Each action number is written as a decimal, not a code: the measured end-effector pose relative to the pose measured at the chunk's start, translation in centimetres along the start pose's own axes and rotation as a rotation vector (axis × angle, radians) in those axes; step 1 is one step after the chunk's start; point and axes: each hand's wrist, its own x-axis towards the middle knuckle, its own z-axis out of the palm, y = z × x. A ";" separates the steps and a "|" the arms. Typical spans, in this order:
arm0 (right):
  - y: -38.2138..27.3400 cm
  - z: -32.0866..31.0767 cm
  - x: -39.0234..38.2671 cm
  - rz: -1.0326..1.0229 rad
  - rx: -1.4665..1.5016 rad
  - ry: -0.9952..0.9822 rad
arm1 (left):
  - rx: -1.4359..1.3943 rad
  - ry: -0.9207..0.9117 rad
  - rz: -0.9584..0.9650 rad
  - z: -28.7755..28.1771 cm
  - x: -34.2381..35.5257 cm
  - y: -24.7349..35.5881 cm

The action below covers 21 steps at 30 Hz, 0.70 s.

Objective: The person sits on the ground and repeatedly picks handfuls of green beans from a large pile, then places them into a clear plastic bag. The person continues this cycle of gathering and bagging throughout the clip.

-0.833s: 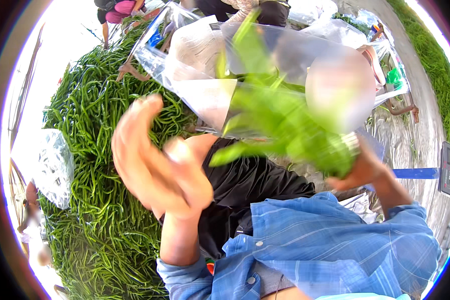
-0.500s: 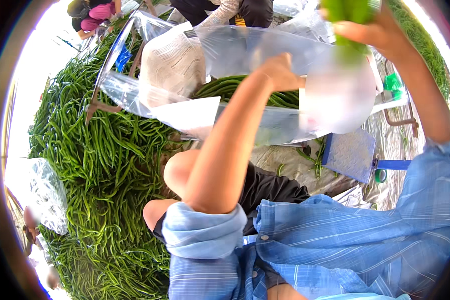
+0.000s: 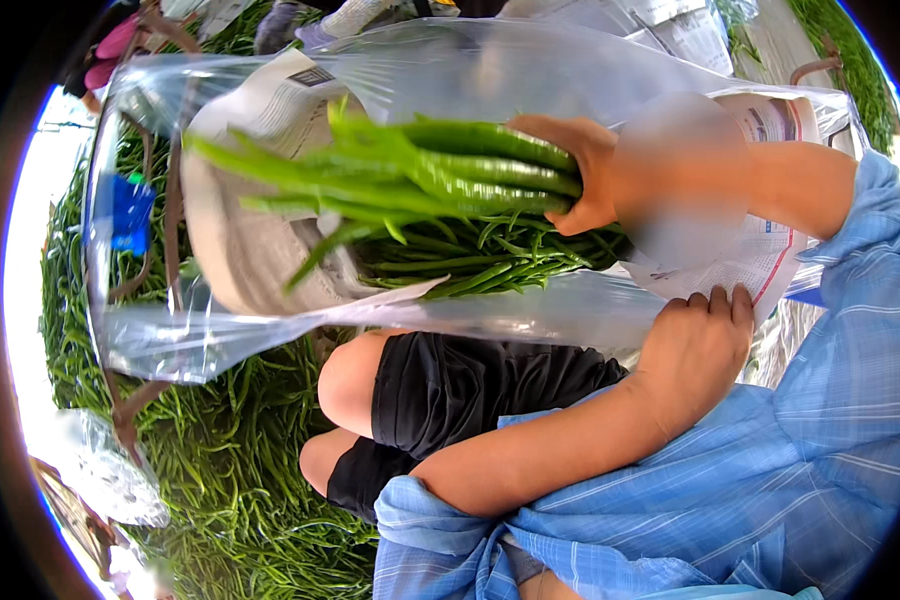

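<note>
Your bunch of green peppers (image 3: 440, 170) is hanging over the mouth of the clear bag (image 3: 500, 50): long, slim, glossy, left ends fanning out and blurring, right ends packing tight into your right hand (image 3: 590, 175). That hand's fingers and thumb are wrapping around the bunch, clamping it; its wrist is blurring out. Can't tell if the bunch is touching the loose peppers (image 3: 460, 262) lying in the bag underneath.

Edges: bag's left end is spreading wide, left newspaper (image 3: 232, 225) curling up inside it, bunch's tips passing over that paper. Some open room is showing between the bunch and the bag's far wall. Right newspaper (image 3: 785, 245) is lining the bag's right end. Your left hand (image 3: 700, 340) is resting on it at the bag's near rim, fingers bending and sitting close together; thumb's hiding, so can't tell if it's pinching.

Around: pepper heap (image 3: 260, 500) is spreading left and near of the bag, brown metal bar (image 3: 127, 411) poking out at the bag's near-left corner. A co-worker's sleeve (image 3: 360, 17) is showing beyond the far wall. Your black shorts (image 3: 490, 390) are sitting close by the near wall. More newspapers (image 3: 690, 40) are lying beyond the bag's far-right side.
</note>
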 end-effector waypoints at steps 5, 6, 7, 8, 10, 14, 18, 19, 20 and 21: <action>3.1 0.1 -2.6 0.008 -0.101 0.027 | -0.066 -0.017 0.085 -0.3 0.1 -0.8; 3.9 0.4 -3.3 0.020 -0.137 0.021 | -0.087 -0.044 0.094 -0.3 0.1 -1.0; 4.6 0.4 -4.0 0.068 -0.131 -0.004 | -0.100 -0.049 0.102 -0.2 0.0 -1.2; 5.1 0.5 -4.3 0.110 -0.123 -0.035 | -0.109 -0.050 0.103 -0.3 0.0 -1.6; 6.1 0.7 -5.1 0.283 -0.096 -0.127 | -0.138 -0.065 0.100 -0.3 -0.1 -2.1; 8.5 -0.2 -8.1 0.351 -0.248 -0.183 | -0.217 -0.099 0.124 -0.4 0.1 -2.4; 9.7 -1.2 -7.4 0.324 -0.265 -0.045 | -0.237 -0.120 0.146 -0.5 0.2 -2.8; 9.6 -1.0 -7.1 0.320 -0.260 -0.048 | -0.235 -0.127 0.140 -0.5 0.1 -2.9; 9.6 -0.9 -7.0 0.320 -0.260 -0.048 | -0.235 -0.134 0.143 -0.6 0.1 -2.9; 9.5 -0.9 -7.1 0.320 -0.259 -0.047 | -0.236 -0.142 0.144 -0.6 0.1 -3.0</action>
